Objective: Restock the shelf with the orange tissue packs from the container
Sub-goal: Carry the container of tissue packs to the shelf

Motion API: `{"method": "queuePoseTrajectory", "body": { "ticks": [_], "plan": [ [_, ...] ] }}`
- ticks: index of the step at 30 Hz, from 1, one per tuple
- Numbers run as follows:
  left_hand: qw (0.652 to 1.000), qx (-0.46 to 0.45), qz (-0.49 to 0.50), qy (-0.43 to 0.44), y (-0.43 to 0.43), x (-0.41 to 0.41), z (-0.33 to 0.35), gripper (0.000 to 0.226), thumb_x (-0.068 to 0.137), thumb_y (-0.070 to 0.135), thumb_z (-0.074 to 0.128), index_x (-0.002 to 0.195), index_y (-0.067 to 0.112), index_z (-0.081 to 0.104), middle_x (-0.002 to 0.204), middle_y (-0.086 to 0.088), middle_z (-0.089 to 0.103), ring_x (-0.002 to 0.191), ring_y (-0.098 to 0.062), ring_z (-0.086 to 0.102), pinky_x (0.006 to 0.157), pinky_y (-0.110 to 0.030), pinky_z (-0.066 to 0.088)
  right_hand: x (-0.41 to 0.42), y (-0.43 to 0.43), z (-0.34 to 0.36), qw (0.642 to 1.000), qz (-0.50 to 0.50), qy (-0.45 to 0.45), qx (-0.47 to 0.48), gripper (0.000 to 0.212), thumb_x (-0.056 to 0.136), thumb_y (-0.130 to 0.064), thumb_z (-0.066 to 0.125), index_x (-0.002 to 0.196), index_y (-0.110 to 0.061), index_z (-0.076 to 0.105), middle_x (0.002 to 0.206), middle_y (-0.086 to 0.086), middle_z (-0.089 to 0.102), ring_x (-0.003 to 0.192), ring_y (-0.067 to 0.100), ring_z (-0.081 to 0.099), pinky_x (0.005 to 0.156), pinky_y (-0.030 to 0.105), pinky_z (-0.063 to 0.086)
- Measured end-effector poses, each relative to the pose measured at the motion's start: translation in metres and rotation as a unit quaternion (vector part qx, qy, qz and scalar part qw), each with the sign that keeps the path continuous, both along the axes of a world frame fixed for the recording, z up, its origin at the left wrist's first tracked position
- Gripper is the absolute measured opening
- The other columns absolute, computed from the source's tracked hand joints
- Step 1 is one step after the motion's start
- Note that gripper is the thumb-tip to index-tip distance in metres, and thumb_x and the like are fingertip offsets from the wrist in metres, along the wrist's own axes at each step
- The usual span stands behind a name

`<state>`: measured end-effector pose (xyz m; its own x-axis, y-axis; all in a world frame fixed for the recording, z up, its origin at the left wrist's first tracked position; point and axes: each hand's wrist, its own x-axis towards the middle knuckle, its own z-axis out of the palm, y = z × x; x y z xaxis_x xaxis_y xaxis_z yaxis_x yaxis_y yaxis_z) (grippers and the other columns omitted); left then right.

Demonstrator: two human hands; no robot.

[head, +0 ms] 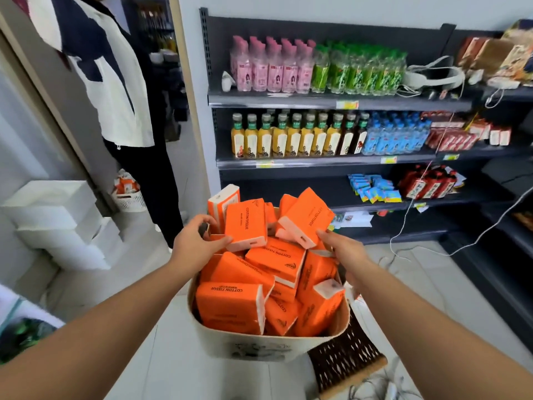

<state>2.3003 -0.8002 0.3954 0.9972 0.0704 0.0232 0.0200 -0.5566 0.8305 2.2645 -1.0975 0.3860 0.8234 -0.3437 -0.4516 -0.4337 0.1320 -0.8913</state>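
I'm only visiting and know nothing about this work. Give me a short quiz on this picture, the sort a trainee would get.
1. True or false: the left hand and the right hand each hold an orange pack.
2. Leftmost on the top shelf stand: A blue bottles; B pink bottles; C yellow bottles.
3. Fill in: the rest lie heaped in a cream ____.
Key: 1 true; 2 B; 3 container.
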Motion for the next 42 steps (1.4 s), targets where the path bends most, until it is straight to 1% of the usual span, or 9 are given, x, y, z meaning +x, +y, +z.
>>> {"method": "queuePoseTrajectory", "body": {
  "ticks": [3, 7, 10, 15, 18, 22, 31, 35, 42],
  "plan": [
    [1.000, 0.008, -0.013, -0.004, 0.012, 0.047, -0.001, 0.031, 0.078, 0.033, 0.079, 0.098, 0.026, 0.056, 0.103, 0.006, 0.060, 0.095, -0.016, 0.056, 0.074, -0.028, 0.049, 0.048, 0.010, -0.006, 1.000, -0.015, 0.008, 0.010, 0.081, 0.040, -0.056, 0.091, 0.112, -0.024, 0.073, 0.104, 0.005, 0.074, 0.092, 0.029, 0.072, 0.087, 0.049, 0.057],
    [1.000, 0.012, -0.013, 0.007, 0.028, 0.100, -0.008, 0.031, 0.075, 0.036, 0.081, 0.092, 0.029, 0.056, 0.094, 0.009, 0.060, 0.087, -0.014, 0.058, 0.072, -0.029, 0.051, 0.097, 0.029, 0.001, 1.000, -0.021, 0.002, 0.001, 0.048, 0.068, -0.038, 0.086, 0.111, -0.023, 0.071, 0.107, 0.009, 0.072, 0.094, 0.027, 0.069, 0.087, 0.044, 0.056],
    [1.000, 0.013, -0.007, 0.017, 0.036, 0.132, -0.012, 0.032, 0.073, 0.035, 0.082, 0.091, 0.027, 0.056, 0.087, 0.008, 0.061, 0.082, -0.011, 0.058, 0.069, -0.031, 0.051, 0.132, 0.036, 0.000, 1.000, -0.009, -0.008, -0.001, 0.048, 0.073, -0.030, 0.083, 0.118, -0.016, 0.070, 0.109, 0.010, 0.071, 0.091, 0.024, 0.069, 0.077, 0.037, 0.056],
    [0.999, 0.027, 0.014, 0.026, 0.038, 0.170, -0.024, 0.031, 0.076, 0.033, 0.080, 0.094, 0.024, 0.057, 0.086, 0.013, 0.058, 0.079, -0.002, 0.054, 0.061, -0.020, 0.042, 0.190, 0.039, -0.006, 1.000, 0.027, -0.005, 0.000, 0.042, 0.079, -0.027, 0.080, 0.117, -0.016, 0.068, 0.098, 0.005, 0.069, 0.078, 0.018, 0.065, 0.062, 0.028, 0.052],
    [0.998, 0.032, 0.032, 0.038, 0.039, 0.193, -0.032, 0.032, 0.075, 0.035, 0.080, 0.093, 0.024, 0.057, 0.088, 0.014, 0.059, 0.080, 0.000, 0.054, 0.062, -0.020, 0.042, 0.228, 0.038, -0.020, 0.998, 0.059, 0.008, -0.010, 0.043, 0.077, -0.030, 0.081, 0.117, -0.019, 0.068, 0.092, 0.001, 0.070, 0.083, 0.021, 0.068, 0.074, 0.037, 0.056],
    [0.996, 0.020, 0.074, 0.053, 0.034, 0.223, -0.042, 0.031, 0.074, 0.033, 0.081, 0.091, 0.023, 0.058, 0.085, 0.011, 0.062, 0.079, -0.006, 0.057, 0.062, -0.022, 0.041, 0.278, 0.035, -0.041, 0.995, 0.093, 0.032, -0.015, 0.048, 0.072, -0.039, 0.083, 0.115, -0.021, 0.070, 0.105, 0.008, 0.073, 0.095, 0.028, 0.070, 0.091, 0.048, 0.055],
    [0.986, 0.019, 0.138, 0.091, 0.026, 0.260, -0.073, 0.029, 0.073, 0.037, 0.082, 0.083, 0.026, 0.057, 0.074, -0.006, 0.062, 0.066, -0.018, 0.056, 0.060, -0.033, 0.046, 0.337, 0.025, -0.070, 0.990, 0.128, 0.060, -0.009, 0.050, 0.072, -0.031, 0.084, 0.116, -0.015, 0.069, 0.105, 0.009, 0.072, 0.097, 0.025, 0.068, 0.093, 0.041, 0.054],
    [0.986, 0.024, 0.131, 0.100, 0.024, 0.276, -0.082, 0.029, 0.074, 0.036, 0.081, 0.083, 0.023, 0.057, 0.067, 0.000, 0.057, 0.062, -0.013, 0.052, 0.055, -0.027, 0.040, 0.355, 0.023, -0.078, 0.988, 0.136, 0.069, -0.017, 0.054, 0.071, -0.031, 0.084, 0.119, -0.014, 0.067, 0.109, 0.009, 0.071, 0.100, 0.025, 0.067, 0.094, 0.040, 0.053],
    [0.989, 0.024, 0.094, 0.113, 0.030, 0.312, -0.098, 0.027, 0.070, 0.036, 0.083, 0.081, 0.026, 0.061, 0.078, 0.005, 0.063, 0.072, -0.011, 0.057, 0.061, -0.024, 0.041, 0.378, 0.023, -0.094, 0.988, 0.129, 0.082, -0.020, 0.072, 0.057, -0.044, 0.086, 0.118, -0.011, 0.069, 0.104, 0.008, 0.074, 0.096, 0.025, 0.070, 0.094, 0.045, 0.054]
  ]
}}
